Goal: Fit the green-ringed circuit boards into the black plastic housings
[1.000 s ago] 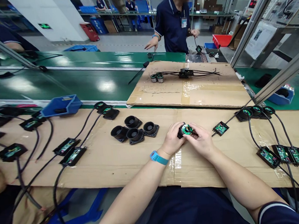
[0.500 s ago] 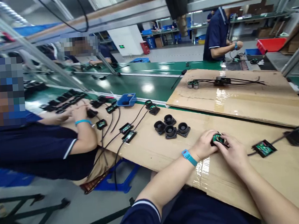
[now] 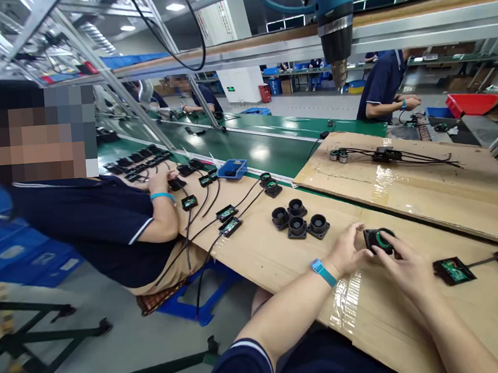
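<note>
A black round housing with a green circuit board (image 3: 379, 241) is gripped by my right hand (image 3: 403, 261), its fingers and thumb on the part's near side. Just to the left is my left hand (image 3: 349, 250), fingers and thumb apart, with nothing between them. Several black fan housings (image 3: 297, 226) stand grouped on the cardboard, left of my hands. A black box with a green board (image 3: 454, 270) lies to the right of my right hand, a cable running from it.
At the left a person (image 3: 107, 230) handles black parts. A blue tray (image 3: 232, 169) and wired boards (image 3: 229, 226) lie between us. A power tool (image 3: 335, 27) hangs overhead. Farther off are cabled parts (image 3: 386, 154) on cardboard and another person (image 3: 382, 86).
My left hand has let go of the black part and opened beside it. The part is now in my right hand alone. The head view has shifted, so the scene sits lower and farther right.
</note>
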Demonstrator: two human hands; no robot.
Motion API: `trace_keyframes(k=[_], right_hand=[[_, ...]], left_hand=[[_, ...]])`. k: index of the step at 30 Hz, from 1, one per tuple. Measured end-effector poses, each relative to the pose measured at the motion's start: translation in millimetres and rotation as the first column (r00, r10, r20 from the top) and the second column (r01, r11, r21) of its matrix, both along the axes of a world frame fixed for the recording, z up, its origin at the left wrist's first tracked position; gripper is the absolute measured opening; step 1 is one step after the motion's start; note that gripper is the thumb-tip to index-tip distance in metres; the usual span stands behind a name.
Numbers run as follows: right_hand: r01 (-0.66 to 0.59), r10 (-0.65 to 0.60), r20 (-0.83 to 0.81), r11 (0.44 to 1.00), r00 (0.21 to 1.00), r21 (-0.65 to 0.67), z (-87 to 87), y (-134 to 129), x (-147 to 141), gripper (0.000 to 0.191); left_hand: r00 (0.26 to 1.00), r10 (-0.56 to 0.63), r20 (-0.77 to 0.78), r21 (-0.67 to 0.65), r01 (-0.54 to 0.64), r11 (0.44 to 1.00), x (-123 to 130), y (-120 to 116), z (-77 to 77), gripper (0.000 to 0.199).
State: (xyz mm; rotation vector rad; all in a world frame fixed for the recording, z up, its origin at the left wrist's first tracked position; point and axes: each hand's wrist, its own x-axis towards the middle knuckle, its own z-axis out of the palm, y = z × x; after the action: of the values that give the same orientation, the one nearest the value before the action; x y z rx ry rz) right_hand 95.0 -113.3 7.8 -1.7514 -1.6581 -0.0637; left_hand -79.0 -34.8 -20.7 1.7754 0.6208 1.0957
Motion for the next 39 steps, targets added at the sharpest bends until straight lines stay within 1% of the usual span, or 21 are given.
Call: trace_keyframes(k=[1,2,5,6,9,13,16,17,19,21,23,24,25,27,29,30,32,34,36,38,39], right_hand=[[0.049,-0.049,0.007,0.998,0.999,0.032,1.7,-2,-1,0.043],[0.057,-0.058,0.022,0.998,0.998,0.028,2.5,-3,-3,0.043],[-0.038,0.045,0.075,0.995,0.996,-0.094,1.4,-5,-6,0.039],[-0.037,0.044,0.077,0.994,0.996,-0.099,0.8,-5,-7,0.039],[0.049,-0.048,0.07,0.999,0.996,-0.019,0.7,-7,-7,0.04],[-0.057,0.066,0.11,0.994,0.992,-0.091,-0.5,-10,-9,0.036],[0.011,-0.011,0.084,1.0,0.996,-0.005,-3.6,-9,-12,0.037],[0.028,-0.027,0.082,1.0,0.996,-0.009,-4.2,-7,-13,0.037],[-0.009,0.02,0.092,0.993,0.996,-0.114,-3.7,-4,-15,0.034],[-0.092,0.106,0.054,0.97,0.993,-0.224,-0.3,-1,-13,0.033],[-0.152,0.148,-0.035,0.96,0.988,-0.236,5.4,1,-1,0.036],[-0.132,0.117,-0.081,0.968,0.99,-0.215,8.6,0,8,0.038],[-0.071,0.049,-0.115,0.978,0.992,-0.196,11.5,-1,19,0.038],[0.153,-0.182,-0.131,0.967,0.975,-0.205,15.7,-4,45,0.039],[0.363,-0.398,-0.081,0.89,0.914,-0.277,16.9,-6,68,0.041],[0.417,-0.455,-0.05,0.85,0.889,-0.321,16.6,-7,78,0.041],[0.449,-0.489,-0.006,0.805,0.872,-0.388,15.2,-8,90,0.04],[0.434,-0.473,0.004,0.804,0.881,-0.407,13.7,-8,93,0.04],[0.42,-0.454,0.008,0.817,0.891,-0.394,12.3,-9,94,0.04],[0.423,-0.448,0.02,0.827,0.894,-0.371,10.0,-9,97,0.041],[0.429,-0.449,0.028,0.83,0.893,-0.356,8.0,-8,100,0.041]], left_hand=[[0.999,0.039,0.023,0.008,-0.04,0.999,-1,1,1.0,0.096],[0.996,0.078,0.039,0.013,-0.078,0.997,-2,1,2.2,0.093],[0.986,0.16,0.046,0.02,-0.162,0.987,-4,2,5.0,0.084],[0.983,0.177,0.041,0.02,-0.178,0.984,-5,2,5.5,0.081],[0.98,0.197,0.024,0.024,-0.197,0.98,-5,1,5.2,0.075],[0.971,0.239,-0.023,0.029,-0.238,0.971,-5,1,4.0,0.073],[0.963,0.261,-0.059,0.028,-0.26,0.965,-6,2,3.4,0.071],[0.963,0.263,-0.064,0.034,-0.262,0.965,-7,2,3.1,0.07],[0.961,0.267,-0.071,0.05,-0.264,0.963,-8,1,2.2,0.068],[0.958,0.272,-0.09,0.045,-0.268,0.962,-10,-1,1.7,0.061],[0.952,0.274,-0.139,0.015,-0.275,0.961,-11,-2,2.9,0.053],[0.944,0.277,-0.177,0.0,-0.281,0.96,-9,-3,4.9,0.05],[0.935,0.278,-0.221,-0.006,-0.287,0.958,-7,-4,8.0,0.049],[0.905,0.273,-0.326,0.007,-0.287,0.958,5,-6,18.0,0.05],[0.859,0.234,-0.455,0.031,-0.248,0.968,24,-11,31.2,0.053],[0.826,0.202,-0.527,0.036,-0.216,0.976,35,-14,38.1,0.054],[0.745,0.152,-0.65,0.039,-0.167,0.985,55,-19,50.6,0.052],[0.69,0.125,-0.713,0.04,-0.139,0.99,65,-19,60.3,0.042],[0.701,0.062,-0.71,0.028,-0.06,0.998,57,-15,67.9,0.03],[0.732,-0.119,-0.671,-0.029,0.135,0.99,29,-11,75.8,0.032],[0.724,-0.228,-0.651,-0.07,0.242,0.968,9,-12,81.2,0.035]])
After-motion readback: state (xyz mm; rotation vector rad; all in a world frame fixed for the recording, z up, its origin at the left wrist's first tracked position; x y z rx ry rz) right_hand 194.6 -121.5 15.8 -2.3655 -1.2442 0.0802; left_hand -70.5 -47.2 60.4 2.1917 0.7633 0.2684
